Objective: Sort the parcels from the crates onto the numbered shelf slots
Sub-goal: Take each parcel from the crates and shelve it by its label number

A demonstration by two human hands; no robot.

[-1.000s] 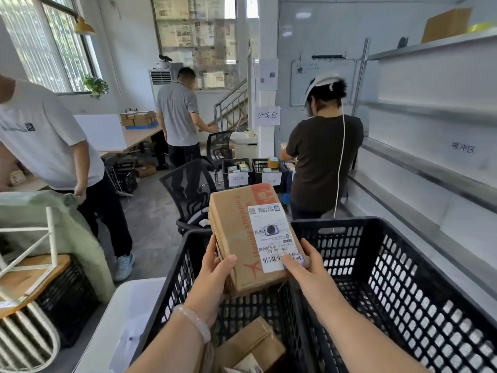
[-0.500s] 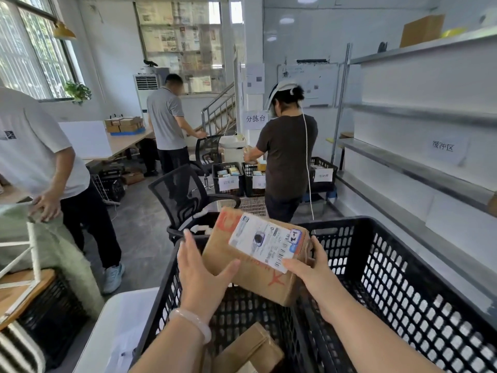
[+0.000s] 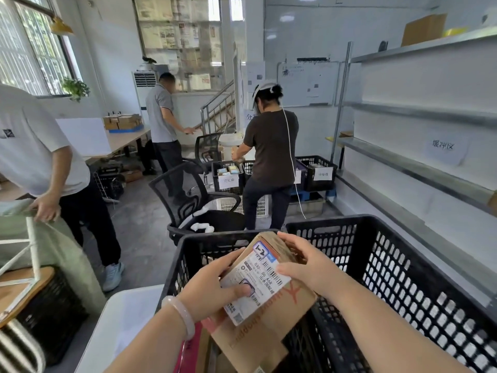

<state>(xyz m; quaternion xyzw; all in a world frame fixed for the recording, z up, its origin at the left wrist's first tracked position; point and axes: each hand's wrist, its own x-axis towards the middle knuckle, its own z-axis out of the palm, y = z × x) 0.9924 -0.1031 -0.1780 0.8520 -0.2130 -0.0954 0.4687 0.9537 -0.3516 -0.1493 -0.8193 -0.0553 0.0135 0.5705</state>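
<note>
I hold a brown cardboard parcel [image 3: 271, 313] with a white shipping label marked "1-2", tilted over the rim between two black crates. My left hand [image 3: 215, 286] grips its left edge, thumb pressed on the label. On the parcel's right top edge rests my right hand [image 3: 306, 265], fingers curled around it. The left black crate [image 3: 188, 254] has more parcels in it, partly hidden under the held one. The right black crate [image 3: 403, 278] looks mostly hollow. Metal shelves [image 3: 419, 168] run along the right wall.
A person in a dark shirt [image 3: 271, 152] stands ahead by labelled black crates [image 3: 317, 172]. A black office chair [image 3: 193, 203] sits just beyond my crates. Two more people [image 3: 40, 162] stand at the left near a desk [image 3: 121, 138]. A white table [image 3: 121, 319] lies lower left.
I have turned the parcel round and lowered it toward me, so its label now faces up with the "1-2" mark at the far end. Both hands shifted their grip.
</note>
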